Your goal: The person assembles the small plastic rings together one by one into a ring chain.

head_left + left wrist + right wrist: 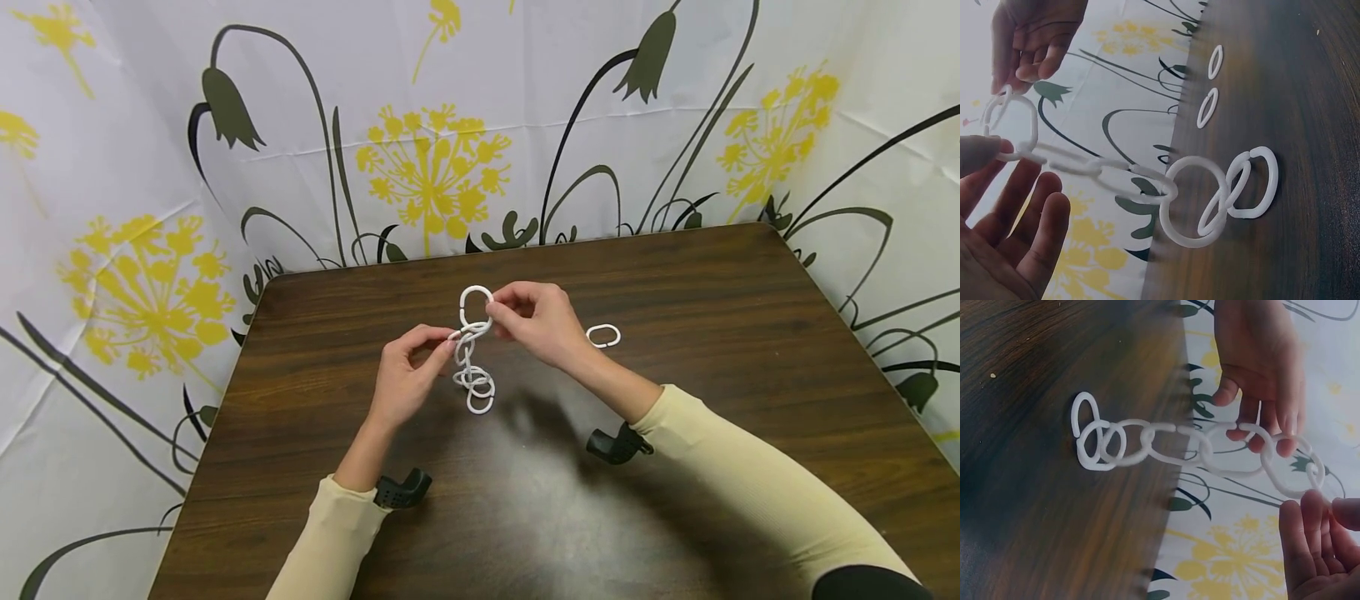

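A chain of white plastic links [474,379] hangs above the dark table, its lower links bunched on the tabletop. With thumb and fingertips my left hand [405,375] pinches a link near the top of the chain. My right hand [542,323], slightly higher and to the right, pinches the topmost link [462,300] by its right side. In the right wrist view the chain [1175,428] stretches from the bunched links up to both hands, and small gaps show in several links. Fingertips partly cover the held links.
One loose white link [603,336] lies on the wooden table [675,283], right of the right hand. Two loose links [1208,108] show in the left wrist view. Behind the table hangs a floral-print cloth [300,167]. Both wrists carry black camera mounts [403,489].
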`<state>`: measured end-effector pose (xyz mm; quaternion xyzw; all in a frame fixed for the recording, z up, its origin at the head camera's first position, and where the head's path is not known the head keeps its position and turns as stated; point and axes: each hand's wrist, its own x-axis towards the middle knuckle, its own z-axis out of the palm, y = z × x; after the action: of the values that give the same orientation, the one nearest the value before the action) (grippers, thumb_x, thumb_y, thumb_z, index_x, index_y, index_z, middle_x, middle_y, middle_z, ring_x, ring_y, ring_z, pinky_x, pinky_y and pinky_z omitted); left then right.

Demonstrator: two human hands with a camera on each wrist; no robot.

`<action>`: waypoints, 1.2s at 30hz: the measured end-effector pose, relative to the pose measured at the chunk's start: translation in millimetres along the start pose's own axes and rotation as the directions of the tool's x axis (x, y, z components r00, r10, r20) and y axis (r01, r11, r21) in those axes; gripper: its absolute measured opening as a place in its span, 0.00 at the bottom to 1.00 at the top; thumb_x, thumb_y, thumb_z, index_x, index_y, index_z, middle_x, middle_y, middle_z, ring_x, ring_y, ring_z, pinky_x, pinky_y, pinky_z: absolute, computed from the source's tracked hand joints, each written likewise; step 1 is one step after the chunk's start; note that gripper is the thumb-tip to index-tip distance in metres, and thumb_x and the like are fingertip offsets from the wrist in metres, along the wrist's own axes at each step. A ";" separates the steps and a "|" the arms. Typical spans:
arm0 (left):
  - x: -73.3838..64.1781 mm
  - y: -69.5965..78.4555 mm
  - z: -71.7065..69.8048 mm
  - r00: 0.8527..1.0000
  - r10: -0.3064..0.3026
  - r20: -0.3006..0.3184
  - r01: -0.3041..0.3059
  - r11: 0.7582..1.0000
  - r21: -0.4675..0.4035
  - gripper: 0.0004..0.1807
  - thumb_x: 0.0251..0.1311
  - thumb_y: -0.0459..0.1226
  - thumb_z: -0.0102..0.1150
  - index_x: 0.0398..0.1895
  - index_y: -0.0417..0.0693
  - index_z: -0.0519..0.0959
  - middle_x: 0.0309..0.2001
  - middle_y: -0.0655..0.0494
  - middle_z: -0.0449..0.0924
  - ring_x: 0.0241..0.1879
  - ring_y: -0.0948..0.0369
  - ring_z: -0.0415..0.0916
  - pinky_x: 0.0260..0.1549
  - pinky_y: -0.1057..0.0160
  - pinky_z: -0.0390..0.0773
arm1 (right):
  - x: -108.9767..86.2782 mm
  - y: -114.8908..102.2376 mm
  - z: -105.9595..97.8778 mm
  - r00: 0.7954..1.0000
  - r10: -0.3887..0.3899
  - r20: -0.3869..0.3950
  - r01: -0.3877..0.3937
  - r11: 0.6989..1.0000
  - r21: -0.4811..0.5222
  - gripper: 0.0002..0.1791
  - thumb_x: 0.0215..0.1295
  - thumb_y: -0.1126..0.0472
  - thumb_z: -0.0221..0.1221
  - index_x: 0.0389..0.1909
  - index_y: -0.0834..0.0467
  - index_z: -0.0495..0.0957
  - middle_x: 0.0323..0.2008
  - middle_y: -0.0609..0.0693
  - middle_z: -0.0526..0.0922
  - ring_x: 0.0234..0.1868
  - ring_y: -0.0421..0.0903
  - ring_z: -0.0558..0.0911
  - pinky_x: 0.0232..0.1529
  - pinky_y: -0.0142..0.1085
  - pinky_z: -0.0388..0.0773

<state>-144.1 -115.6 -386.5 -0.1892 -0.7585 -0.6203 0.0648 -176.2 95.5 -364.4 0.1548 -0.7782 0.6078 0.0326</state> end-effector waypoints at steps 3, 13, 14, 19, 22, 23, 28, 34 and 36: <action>0.2 0.2 -0.2 1.000 0.003 -0.006 -0.003 1.000 -0.019 0.07 0.61 0.23 0.60 0.42 0.27 0.81 0.37 0.40 0.79 0.32 0.59 0.77 0.26 0.64 0.81 | 0.4 0.8 2.8 1.000 0.011 0.011 -0.012 0.998 0.054 0.04 0.64 0.66 0.64 0.34 0.64 0.83 0.25 0.54 0.84 0.24 0.47 0.84 0.30 0.43 0.84; 2.9 4.2 2.4 0.998 -0.050 0.043 0.051 0.998 -0.025 0.11 0.66 0.27 0.56 0.48 0.29 0.79 0.39 0.36 0.81 0.36 0.48 0.79 0.28 0.58 0.83 | -1.6 3.4 8.0 0.998 0.034 0.051 -0.040 0.993 0.110 0.02 0.63 0.70 0.63 0.34 0.67 0.81 0.28 0.61 0.85 0.27 0.52 0.85 0.31 0.43 0.84; 4.0 1.8 2.8 0.998 -0.056 0.039 0.057 0.998 -0.031 0.11 0.67 0.27 0.56 0.49 0.29 0.79 0.39 0.36 0.81 0.36 0.49 0.80 0.28 0.56 0.83 | -1.7 3.5 8.1 0.998 0.030 0.054 -0.036 0.994 0.103 0.02 0.63 0.70 0.63 0.34 0.66 0.81 0.27 0.60 0.85 0.26 0.51 0.85 0.30 0.42 0.84; 8.8 -14.6 3.1 0.998 -0.056 0.015 0.057 0.995 -0.077 0.11 0.68 0.28 0.55 0.50 0.31 0.79 0.42 0.39 0.82 0.35 0.55 0.80 0.26 0.55 0.83 | -2.8 3.4 8.4 0.996 0.021 0.087 -0.029 0.996 0.090 0.03 0.63 0.70 0.64 0.35 0.67 0.81 0.27 0.59 0.85 0.28 0.55 0.86 0.28 0.40 0.84; 9.9 -19.6 3.0 0.999 -0.044 0.010 0.045 0.994 -0.102 0.10 0.68 0.28 0.55 0.48 0.32 0.80 0.44 0.38 0.82 0.34 0.57 0.80 0.26 0.60 0.83 | -3.2 3.1 8.1 0.993 0.026 0.112 -0.037 0.995 0.092 0.04 0.63 0.70 0.64 0.36 0.67 0.81 0.29 0.62 0.85 0.29 0.58 0.86 0.29 0.41 0.84; 10.1 -19.9 2.9 0.999 -0.040 0.010 0.041 0.993 -0.107 0.10 0.68 0.28 0.55 0.48 0.31 0.80 0.45 0.37 0.82 0.34 0.56 0.80 0.26 0.61 0.83 | -3.2 3.0 7.7 0.992 0.029 0.122 -0.040 0.995 0.094 0.04 0.63 0.70 0.64 0.37 0.67 0.81 0.30 0.63 0.85 0.29 0.58 0.86 0.30 0.42 0.84; 9.8 -19.7 1.9 1.000 -0.031 0.003 0.031 0.993 -0.117 0.09 0.68 0.29 0.56 0.46 0.31 0.81 0.44 0.36 0.82 0.32 0.57 0.80 0.26 0.63 0.82 | -1.5 6.0 -0.2 0.986 0.035 0.165 -0.046 0.997 0.064 0.07 0.63 0.70 0.63 0.41 0.67 0.81 0.33 0.61 0.85 0.32 0.58 0.86 0.32 0.45 0.84; 10.4 -19.2 1.5 0.999 -0.043 0.012 0.044 0.993 -0.111 0.10 0.67 0.24 0.54 0.47 0.26 0.79 0.46 0.29 0.80 0.31 0.64 0.80 0.25 0.64 0.81 | 7.4 23.3 -27.9 0.989 0.028 0.147 0.009 0.969 -0.249 0.07 0.63 0.64 0.64 0.41 0.59 0.84 0.35 0.50 0.86 0.35 0.48 0.85 0.37 0.39 0.81; 10.0 -18.7 1.7 0.999 -0.045 0.017 0.046 0.993 -0.109 0.10 0.66 0.23 0.54 0.47 0.24 0.79 0.46 0.27 0.79 0.31 0.66 0.80 0.25 0.64 0.81 | 10.8 35.6 -39.0 0.989 0.043 0.143 0.015 0.922 -0.386 0.07 0.64 0.62 0.64 0.41 0.58 0.85 0.36 0.49 0.86 0.36 0.45 0.84 0.39 0.39 0.79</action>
<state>-159.9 -114.9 -400.7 -0.1796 -0.7279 -0.6609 0.0346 -201.8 138.2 -385.1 0.1846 -0.8840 0.4295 0.0002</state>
